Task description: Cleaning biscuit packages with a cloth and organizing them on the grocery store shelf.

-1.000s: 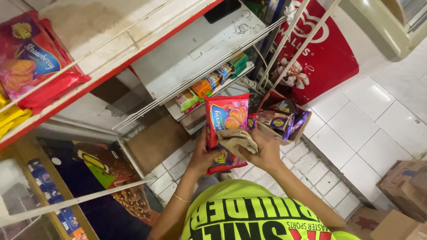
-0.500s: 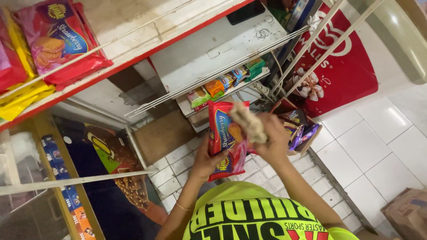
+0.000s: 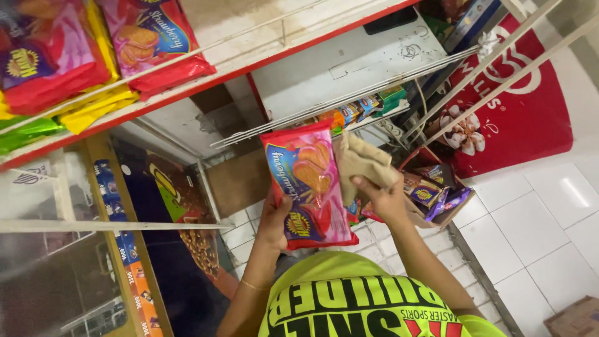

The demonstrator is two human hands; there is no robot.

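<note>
A person's left hand (image 3: 274, 218) grips a glossy red-and-pink biscuit packet (image 3: 309, 184) from below, held up before the shelves, while the right hand (image 3: 382, 198) closes around a crumpled beige cloth (image 3: 362, 162) pressed to its edge. Similar red packets (image 3: 153, 40) and yellow packets (image 3: 100, 106) line the red-edged shelf (image 3: 262, 62) above.

Red-pink biscuit packet (image 3: 309, 184), beige cloth (image 3: 362, 163)

Both our forearms reach up and away from the chest, elbows bent, wrists close together. Our left hand (image 3: 274, 218) is closed in a grip, thumb laid across the front, a thin bracelet at the wrist. Our right hand (image 3: 382, 198) is raised slightly higher, fingers curled shut.
</note>
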